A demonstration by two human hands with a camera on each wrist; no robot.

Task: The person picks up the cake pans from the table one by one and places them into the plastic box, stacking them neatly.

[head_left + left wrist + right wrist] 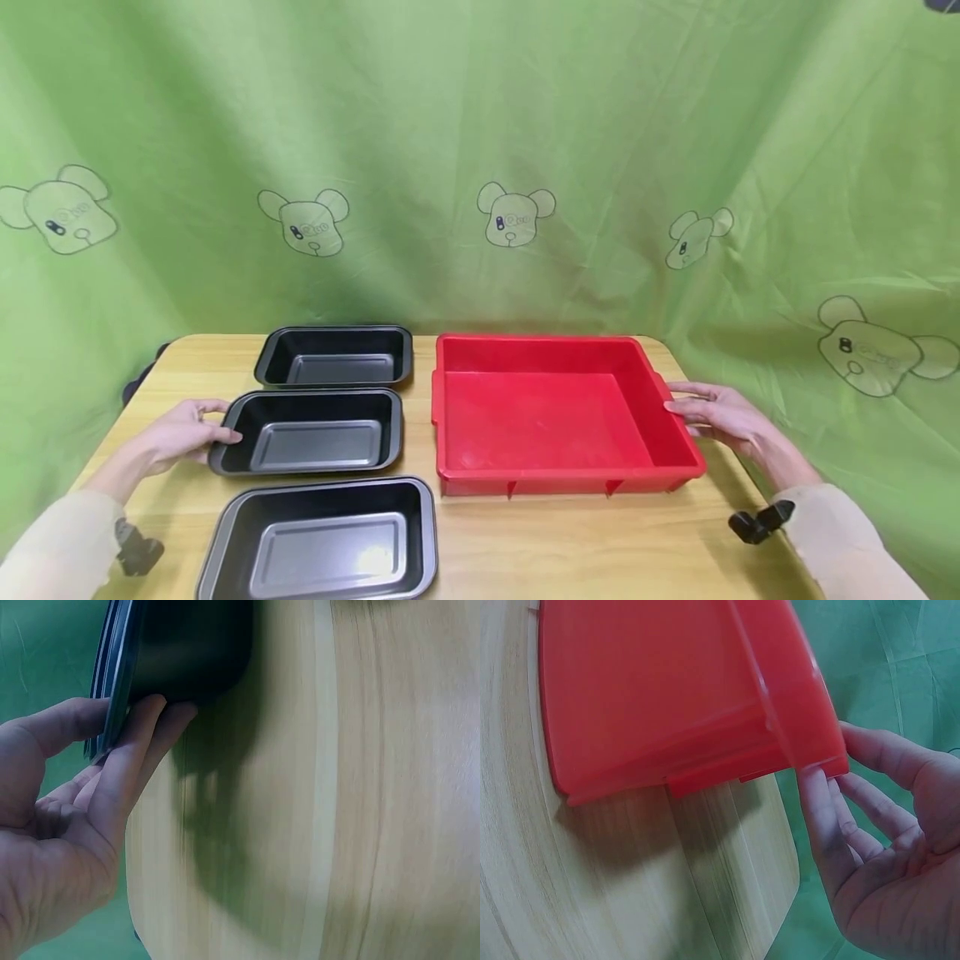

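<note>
My left hand (180,435) pinches the left rim of the middle dark loaf pan (315,444), thumb over the edge and fingers under the wall. In the left wrist view the pan's outer wall (195,652) shows above the wooden surface. At the right, my right hand (718,417) holds the right edge of a red plastic tray (525,417), which is bare inside. The right wrist view shows the thumb on one side of the tray's rim (817,697) and fingers on the other.
A dark loaf pan (335,367) stands behind the held one, and a larger dark baking pan (425,533) lies in front. All are on a light wooden table (570,550). A green curtain (420,108) with printed bear heads hangs around the table's back and sides.
</note>
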